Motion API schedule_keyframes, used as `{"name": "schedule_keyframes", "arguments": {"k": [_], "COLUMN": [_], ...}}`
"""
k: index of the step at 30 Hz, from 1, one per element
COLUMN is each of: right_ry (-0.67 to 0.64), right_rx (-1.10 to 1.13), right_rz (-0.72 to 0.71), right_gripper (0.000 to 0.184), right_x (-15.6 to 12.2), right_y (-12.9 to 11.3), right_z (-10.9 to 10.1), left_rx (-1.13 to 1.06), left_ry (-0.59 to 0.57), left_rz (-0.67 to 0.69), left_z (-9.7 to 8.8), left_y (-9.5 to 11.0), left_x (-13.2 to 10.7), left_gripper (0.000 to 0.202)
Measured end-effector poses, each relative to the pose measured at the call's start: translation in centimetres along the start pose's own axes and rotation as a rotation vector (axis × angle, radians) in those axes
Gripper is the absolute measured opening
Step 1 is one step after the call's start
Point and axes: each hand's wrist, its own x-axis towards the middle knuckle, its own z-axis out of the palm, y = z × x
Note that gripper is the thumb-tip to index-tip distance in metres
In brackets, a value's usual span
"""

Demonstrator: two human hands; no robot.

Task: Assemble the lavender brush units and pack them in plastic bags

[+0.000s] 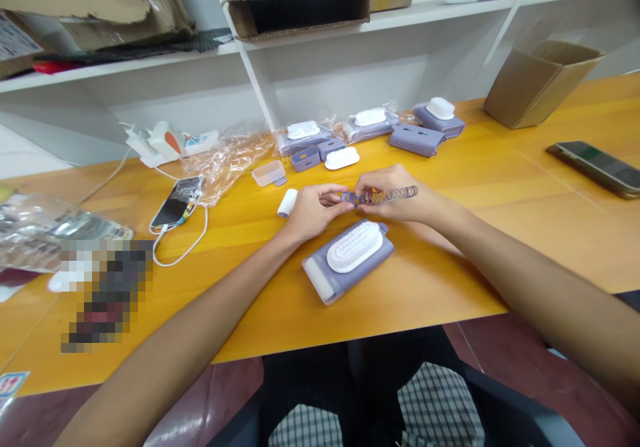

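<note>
Nearest my camera is the checked cloth (443, 403) over the lap, below the edge of the worktop (260, 327). On the right of my view a cardboard box (543, 83) stands with its top open; I cannot see down to its bottom. Another open cardboard box (300, 13) sits on the shelf (430, 15), its inside dark. A small purple tub (305, 159) lies among the parts at the back, near two brushes (302, 131) (370, 117) in clear wrap.

The metal spring (400, 194) and a small purple piece (349, 198) at its end are between my hands: the left hand (313, 213) pinches the purple piece, and the right hand (393, 177) has its fingers closed around the spring's near end. Just below both hands, a purple case (360, 275) with a white brush (354, 247) lies on the worktop, bristles up.
</note>
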Motion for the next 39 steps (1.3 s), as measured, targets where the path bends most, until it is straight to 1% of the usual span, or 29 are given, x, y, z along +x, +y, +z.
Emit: {"name": "schedule_keyframes", "arguments": {"k": [4,9,11,18,23,29,33,36,39], "right_ry": [-0.016,-0.036,-0.038,-0.007,0.007,0.061,0.091,0.101,0.105], "right_rx": [-0.018,-0.030,-0.028,-0.075,-0.062,-0.054,-0.072,-0.090,-0.097], "right_rz": [0.005,0.007,0.003,-0.051,-0.091,-0.154,-0.176,-0.178,-0.173], "right_gripper": [0.007,0.005,0.007,0.013,0.012,0.012,0.011,0.010,0.010], "right_x": [-0.2,-0.2,-0.2,-0.3,-0.3,-0.4,-0.4,-0.4,-0.4], "right_y": [-0.1,0.0,0.1,-0.1,-0.3,0.0,0.3,0.2,0.2], "right_z": [-0.5,-0.3,-0.2,0.2,0.2,0.3,0.3,0.2,0.3], "left_rx": [-0.025,-0.169,-0.197,-0.186,-0.182,-0.292,-0.351,-0.378,-0.386], "left_ry": [0.033,-0.032,-0.038,-0.024,-0.033,-0.062,-0.082,-0.068,-0.026], "left_rz": [0.010,-0.048,-0.057,-0.053,-0.047,-0.037,-0.055,-0.065,-0.080], "left_z": [0.1,0.3,0.4,0.5,0.5,0.4,0.3,0.5,0.8], "left_y": [-0.2,-0.2,0.0,0.3,0.4,0.7,0.9,1.1,1.1], "left_x": [0.0,-0.2,-0.3,-0.5,-0.5,-0.7,-0.8,-0.9,-0.9], "left_gripper": [0.044,0.051,0.051,0.049,0.049,0.044,0.048,0.046,0.043]}}
